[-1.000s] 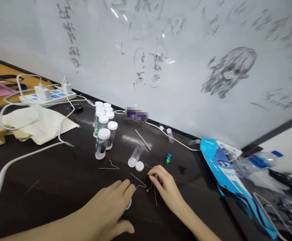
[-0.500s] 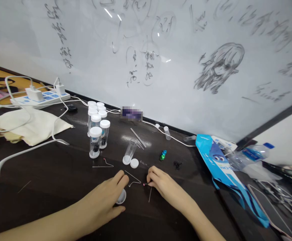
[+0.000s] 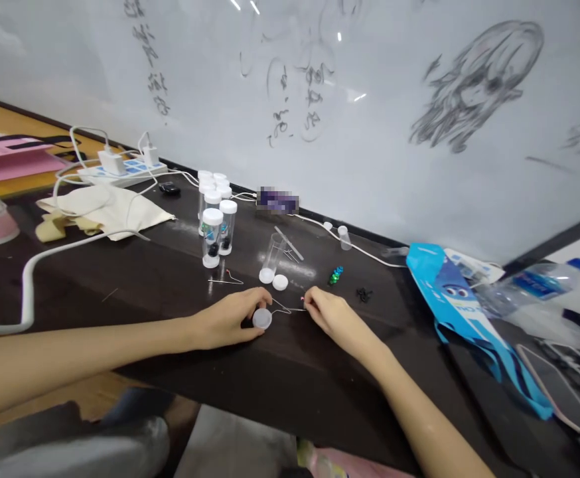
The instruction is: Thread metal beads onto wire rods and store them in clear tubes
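Note:
My left hand (image 3: 233, 317) curls round a small clear round container (image 3: 262, 318) at the centre of the dark table, thumb and fingers at its sides. To its right, the fingertips of my right hand (image 3: 334, 315) pinch a thin bent wire with a small pink-red bead (image 3: 303, 300). Another bent wire (image 3: 283, 308) lies between the hands. Behind them an open clear tube (image 3: 273, 255) stands beside a white cap (image 3: 280, 283). A third wire (image 3: 226, 280) with a reddish tip lies farther left.
Capped tubes (image 3: 212, 239) stand at the back left, near a cream cloth bag (image 3: 108, 207) and a power strip (image 3: 135, 171). Green-blue beads (image 3: 336, 275) and a small black pile (image 3: 364, 294) lie right. Farther right are a blue bag (image 3: 434, 279) and a bottle (image 3: 543, 280).
The view has tilted down and shifted left, showing more of the table's front edge. The wire in my right hand has swung from pointing downward to pointing left.

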Demonstrator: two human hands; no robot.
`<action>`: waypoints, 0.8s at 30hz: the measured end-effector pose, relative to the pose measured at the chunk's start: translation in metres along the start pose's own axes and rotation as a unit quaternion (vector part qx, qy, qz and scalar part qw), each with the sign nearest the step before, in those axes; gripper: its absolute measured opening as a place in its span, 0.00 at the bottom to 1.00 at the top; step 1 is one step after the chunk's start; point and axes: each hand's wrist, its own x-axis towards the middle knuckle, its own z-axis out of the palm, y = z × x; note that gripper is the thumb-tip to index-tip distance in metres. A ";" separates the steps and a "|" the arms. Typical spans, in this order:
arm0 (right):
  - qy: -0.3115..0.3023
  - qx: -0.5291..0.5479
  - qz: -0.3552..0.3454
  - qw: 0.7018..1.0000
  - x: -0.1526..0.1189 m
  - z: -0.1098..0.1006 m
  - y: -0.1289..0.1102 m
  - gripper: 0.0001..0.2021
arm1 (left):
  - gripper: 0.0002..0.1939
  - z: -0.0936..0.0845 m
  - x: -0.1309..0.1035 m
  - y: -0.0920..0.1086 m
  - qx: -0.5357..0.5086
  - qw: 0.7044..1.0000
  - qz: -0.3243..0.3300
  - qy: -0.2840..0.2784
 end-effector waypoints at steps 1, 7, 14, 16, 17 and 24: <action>0.004 0.007 0.008 1.000 -0.001 0.000 0.001 0.04 | 0.15 0.001 0.002 0.001 0.000 1.000 0.012 -0.006; -0.009 0.034 0.005 0.999 -0.001 -0.005 0.011 0.04 | 0.17 0.004 0.015 0.003 0.015 0.991 0.106 -0.075; -0.055 -0.004 -0.037 0.998 0.000 -0.018 0.026 0.11 | 0.29 -0.007 0.013 0.002 0.073 0.979 0.152 -0.118; -0.063 -0.006 -0.041 0.997 0.000 -0.023 0.030 0.10 | 0.30 -0.003 0.011 -0.006 0.099 0.974 0.166 -0.118; -0.063 0.002 -0.039 0.997 0.000 -0.026 0.033 0.09 | 0.31 0.001 0.009 -0.012 0.120 0.969 0.184 -0.111; 0.097 -0.098 0.140 0.980 0.001 -0.021 0.072 0.10 | 0.33 0.027 -0.003 -0.060 0.204 0.947 0.246 0.016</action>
